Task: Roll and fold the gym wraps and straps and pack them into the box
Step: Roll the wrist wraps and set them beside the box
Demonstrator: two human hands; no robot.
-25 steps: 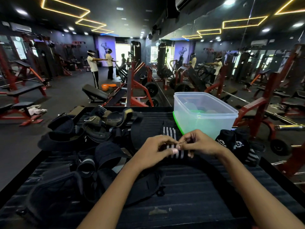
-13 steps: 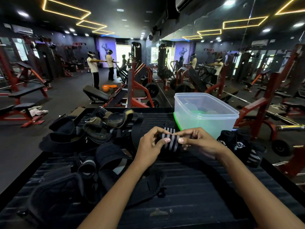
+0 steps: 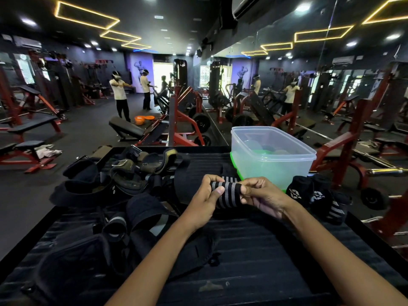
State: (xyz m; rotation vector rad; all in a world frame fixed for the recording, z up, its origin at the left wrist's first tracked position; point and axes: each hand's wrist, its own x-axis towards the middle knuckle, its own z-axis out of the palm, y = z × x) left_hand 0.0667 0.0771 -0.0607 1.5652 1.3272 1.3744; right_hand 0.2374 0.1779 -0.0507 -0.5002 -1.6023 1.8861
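A black wrap with grey stripes, rolled into a thick bundle, is held just above the black table. My left hand grips its left end with the thumb on top. My right hand pinches its right end. Behind them stands a clear plastic box with a green base, open at the top. Rolled black wraps lie to the right of the box. A heap of loose black straps and belts covers the table's left side.
The table ends in raised black edges left and right. Red gym machines, benches and weight plates fill the floor beyond. Three people stand far back on the left; a mirror wall on the right repeats the room.
Both hands have lifted the striped wrap slightly off the table and turned it, so the roll looks thicker and tighter than a second ago.
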